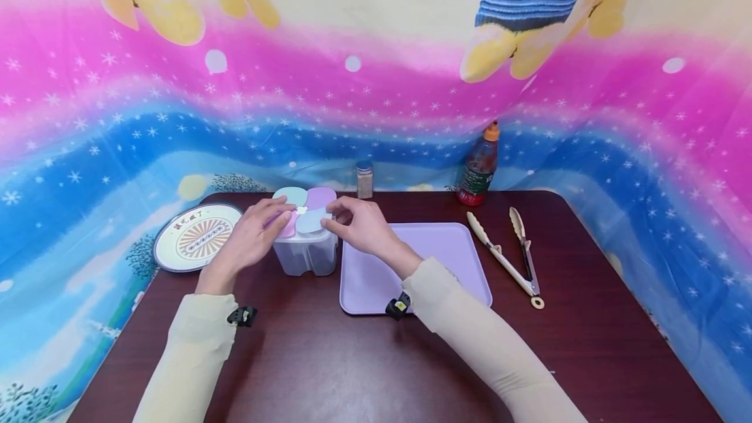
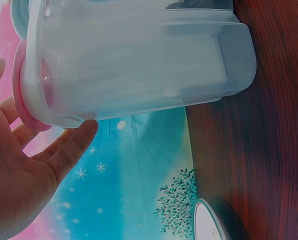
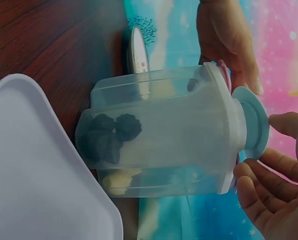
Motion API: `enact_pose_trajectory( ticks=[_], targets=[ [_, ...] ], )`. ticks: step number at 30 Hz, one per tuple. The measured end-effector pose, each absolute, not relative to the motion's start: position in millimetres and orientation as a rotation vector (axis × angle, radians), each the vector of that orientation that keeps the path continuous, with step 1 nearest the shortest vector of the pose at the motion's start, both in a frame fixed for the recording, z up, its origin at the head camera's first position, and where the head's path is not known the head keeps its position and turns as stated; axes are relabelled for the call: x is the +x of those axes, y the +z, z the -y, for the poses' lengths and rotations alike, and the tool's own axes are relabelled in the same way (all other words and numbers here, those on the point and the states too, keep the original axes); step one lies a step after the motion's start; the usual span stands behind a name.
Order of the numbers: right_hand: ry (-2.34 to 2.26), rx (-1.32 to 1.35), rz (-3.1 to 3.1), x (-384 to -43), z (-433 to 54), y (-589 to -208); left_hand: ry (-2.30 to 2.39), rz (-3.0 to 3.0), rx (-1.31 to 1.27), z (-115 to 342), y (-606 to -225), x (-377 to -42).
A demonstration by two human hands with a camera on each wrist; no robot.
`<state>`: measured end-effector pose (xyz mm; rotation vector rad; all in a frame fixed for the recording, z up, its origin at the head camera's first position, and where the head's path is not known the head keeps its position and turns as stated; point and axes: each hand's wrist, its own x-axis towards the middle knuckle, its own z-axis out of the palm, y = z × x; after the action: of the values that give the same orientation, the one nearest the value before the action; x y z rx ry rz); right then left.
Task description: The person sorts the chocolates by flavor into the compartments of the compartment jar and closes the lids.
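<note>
Left hand [image 2: 19, 175] touches clear container [image 2: 134, 60] (pink lid [image 2: 26, 112]) — fingers straight.

lilac tray [image 1: 452, 247], pastel lids [image 1: 305, 209], dark-red table [image 1: 587, 344]

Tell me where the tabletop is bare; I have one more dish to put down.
The widest free patch is the near table strip between the two sleeves and the front edge. Another lies right of the tongs, toward the right edge. The far left is crowded: round plate, clear container with both hands on its lids, then the lilac tray, itself bare.
</note>
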<state>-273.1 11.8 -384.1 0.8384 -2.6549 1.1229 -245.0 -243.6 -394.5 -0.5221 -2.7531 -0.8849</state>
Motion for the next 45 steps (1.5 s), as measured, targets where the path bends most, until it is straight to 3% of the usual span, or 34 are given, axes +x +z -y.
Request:
enact_pose_trajectory(
  ticks=[45],
  targets=[
    [0.825, 0.718, 2.649, -256.5, -8.6, -398.6, -0.879, 2.742, -0.532, 241.5, -393.2, -242.9]
  ],
)
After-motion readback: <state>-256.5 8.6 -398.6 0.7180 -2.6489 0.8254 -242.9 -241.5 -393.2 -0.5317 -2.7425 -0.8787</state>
